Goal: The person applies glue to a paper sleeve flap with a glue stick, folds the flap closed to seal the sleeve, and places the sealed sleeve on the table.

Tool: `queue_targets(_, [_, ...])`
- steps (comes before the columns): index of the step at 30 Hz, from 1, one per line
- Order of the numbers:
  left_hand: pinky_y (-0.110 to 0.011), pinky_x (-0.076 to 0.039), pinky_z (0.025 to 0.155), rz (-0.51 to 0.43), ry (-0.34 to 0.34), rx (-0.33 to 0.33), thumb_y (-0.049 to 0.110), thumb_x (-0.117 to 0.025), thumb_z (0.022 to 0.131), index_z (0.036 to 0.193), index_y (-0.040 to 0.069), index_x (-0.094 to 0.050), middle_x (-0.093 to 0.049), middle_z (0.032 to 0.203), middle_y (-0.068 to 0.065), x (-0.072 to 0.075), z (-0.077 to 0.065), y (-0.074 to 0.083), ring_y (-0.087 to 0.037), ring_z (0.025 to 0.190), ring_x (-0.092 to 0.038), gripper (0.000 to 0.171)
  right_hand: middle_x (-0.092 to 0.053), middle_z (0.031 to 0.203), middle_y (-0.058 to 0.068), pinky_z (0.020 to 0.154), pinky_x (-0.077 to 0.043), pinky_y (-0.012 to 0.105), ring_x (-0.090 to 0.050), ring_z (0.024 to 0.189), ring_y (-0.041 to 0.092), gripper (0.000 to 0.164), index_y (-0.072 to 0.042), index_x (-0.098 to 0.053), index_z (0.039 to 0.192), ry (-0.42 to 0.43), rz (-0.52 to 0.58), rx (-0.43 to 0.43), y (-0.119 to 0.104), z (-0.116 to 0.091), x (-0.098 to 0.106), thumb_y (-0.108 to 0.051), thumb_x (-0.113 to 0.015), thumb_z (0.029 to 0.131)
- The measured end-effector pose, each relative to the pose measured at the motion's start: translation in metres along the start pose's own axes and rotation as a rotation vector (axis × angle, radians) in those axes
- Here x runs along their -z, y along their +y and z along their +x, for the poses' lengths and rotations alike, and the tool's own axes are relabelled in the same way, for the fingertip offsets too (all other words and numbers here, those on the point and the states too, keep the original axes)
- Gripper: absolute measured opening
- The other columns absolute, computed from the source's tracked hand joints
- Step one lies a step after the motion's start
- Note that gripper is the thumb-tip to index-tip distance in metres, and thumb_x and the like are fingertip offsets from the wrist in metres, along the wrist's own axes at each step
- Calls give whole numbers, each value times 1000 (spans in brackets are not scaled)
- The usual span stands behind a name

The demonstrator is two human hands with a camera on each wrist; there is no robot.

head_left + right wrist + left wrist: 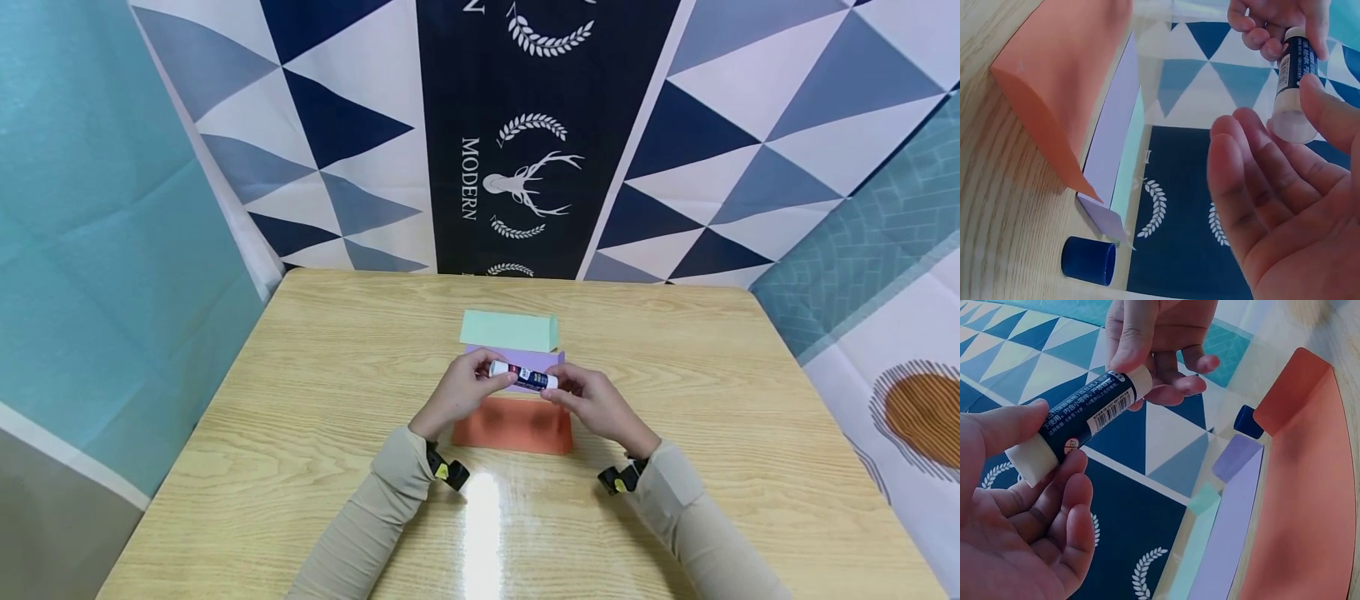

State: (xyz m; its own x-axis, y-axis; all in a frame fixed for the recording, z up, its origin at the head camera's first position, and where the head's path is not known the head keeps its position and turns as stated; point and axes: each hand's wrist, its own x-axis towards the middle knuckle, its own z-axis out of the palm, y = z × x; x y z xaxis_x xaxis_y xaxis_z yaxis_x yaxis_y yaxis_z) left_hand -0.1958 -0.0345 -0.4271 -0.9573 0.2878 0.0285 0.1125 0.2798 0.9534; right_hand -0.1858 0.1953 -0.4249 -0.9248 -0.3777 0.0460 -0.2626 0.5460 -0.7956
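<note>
Held level over the folded papers is a glue stick (528, 377) with a dark blue label and whitish ends, its cap off. My left hand (459, 393) pinches one end between thumb and fingers. At the other end my right hand (596, 404) grips it with thumb and forefinger, the remaining fingers loosely bent in the left wrist view. Below lie an orange folded paper (513, 427), a purple folded paper (1110, 119) and a mint green folded paper (510, 331), one behind another. A dark blue cap (1088, 260) lies on its side by the purple paper's end.
The wood-grain table (337, 358) carries the papers near its middle. A patterned cloth (525, 142) hangs along the far edge, with a teal cloth (97, 208) on the left. Black wrist cameras (447, 472) are strapped at both sleeves.
</note>
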Motion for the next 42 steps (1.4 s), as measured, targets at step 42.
queue_targets(42, [-21, -35, 58, -61, 61, -8, 23, -74, 87, 100, 4, -69, -46, 71, 3, 4, 1, -4, -12, 66, -42, 24, -65, 88, 20, 67, -54, 37, -62, 76, 25, 27, 4, -61, 113, -70, 94, 2, 4, -1, -6, -19, -51, 102])
